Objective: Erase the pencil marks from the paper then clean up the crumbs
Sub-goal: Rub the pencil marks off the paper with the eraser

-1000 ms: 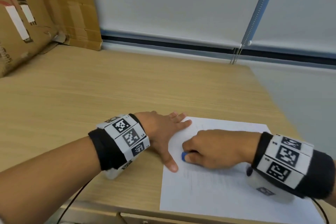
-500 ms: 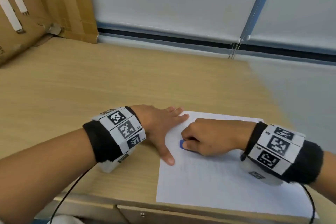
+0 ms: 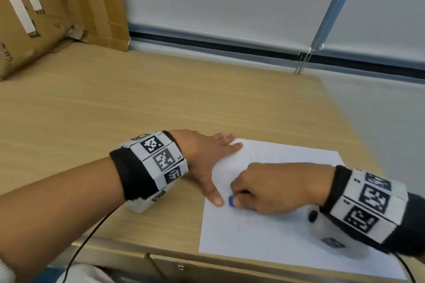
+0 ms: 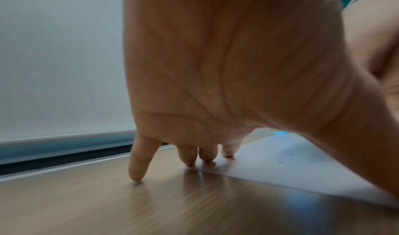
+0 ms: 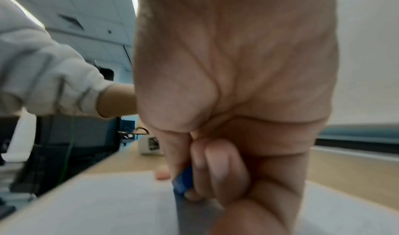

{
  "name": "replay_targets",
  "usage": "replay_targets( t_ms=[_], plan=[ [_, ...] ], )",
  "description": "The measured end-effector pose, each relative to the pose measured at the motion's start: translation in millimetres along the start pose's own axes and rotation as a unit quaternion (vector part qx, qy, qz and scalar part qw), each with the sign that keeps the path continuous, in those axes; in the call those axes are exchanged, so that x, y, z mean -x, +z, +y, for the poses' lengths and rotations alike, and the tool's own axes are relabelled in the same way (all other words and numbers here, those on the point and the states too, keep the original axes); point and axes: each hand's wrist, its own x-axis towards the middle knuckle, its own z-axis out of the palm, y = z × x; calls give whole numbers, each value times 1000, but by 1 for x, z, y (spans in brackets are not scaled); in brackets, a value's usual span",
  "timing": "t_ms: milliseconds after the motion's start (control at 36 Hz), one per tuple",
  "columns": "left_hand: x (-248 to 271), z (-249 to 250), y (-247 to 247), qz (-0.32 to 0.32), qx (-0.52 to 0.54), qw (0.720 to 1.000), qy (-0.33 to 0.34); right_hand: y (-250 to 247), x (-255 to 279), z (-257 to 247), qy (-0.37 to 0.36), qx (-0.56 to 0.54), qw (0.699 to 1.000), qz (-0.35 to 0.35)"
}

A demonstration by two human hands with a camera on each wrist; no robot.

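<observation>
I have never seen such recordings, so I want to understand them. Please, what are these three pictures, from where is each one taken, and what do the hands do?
No machine here: a person works with two bare hands, wearing patterned wristbands. The large picture comes from a camera on the head; the other two come from cameras on each wrist, looking along the hand. On the wooden desk lies a sheet of paper. The left hand presses flat on the paper's edge. The right hand pinches a small blue eraser against the paper. Cardboard boxes stand at the desk's far left.
</observation>
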Motion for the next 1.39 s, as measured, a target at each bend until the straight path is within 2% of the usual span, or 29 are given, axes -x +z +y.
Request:
replay_targets(
  t_ms=[111,194,250,417,528,583,750,806,889,944,1083,1139,1250,1389],
  plan=[
    [1,0,0,1,3,1000,-1,2,1,6,13,-1,1000,22],
    [2,1,-1,-2,4,1000,-3,12,10,-5,-22,-20,999,-25],
    [2,1,-1,-1,4,1000,-3,11,10,-6,-21,-20,999,-37],
    [2,0,0,4,2,1000,6,-6,-9,25,50,5,998,36],
    [1,-1,0,8,3,1000,3,11,2,8,-12,-14,1000,-12],
    [1,-1,0,7,5,1000,4,14,2,5,-18,-16,999,-32],
    [-1,-2,1,9,1,1000,8,-5,-16,28,46,8,997,62],
    [0,-2,0,9,1,1000,6,-1,-11,23,39,-6,998,58],
    [0,-1,0,6,1,1000,3,9,3,9,-8,-16,1000,7],
    [-1,-2,0,5,-3,1000,3,9,3,8,-5,-20,1000,-7],
    [-2,-2,1,3,-3,1000,3,-1,-8,26,51,-16,997,56],
    [0,-1,0,3,-1,1000,1,3,-4,21,33,-14,998,56],
    [1,0,0,5,1,1000,0,9,4,10,-1,-25,1000,8],
    [0,0,0,4,2,1000,-1,2,-4,21,40,-15,997,67]
  ],
)
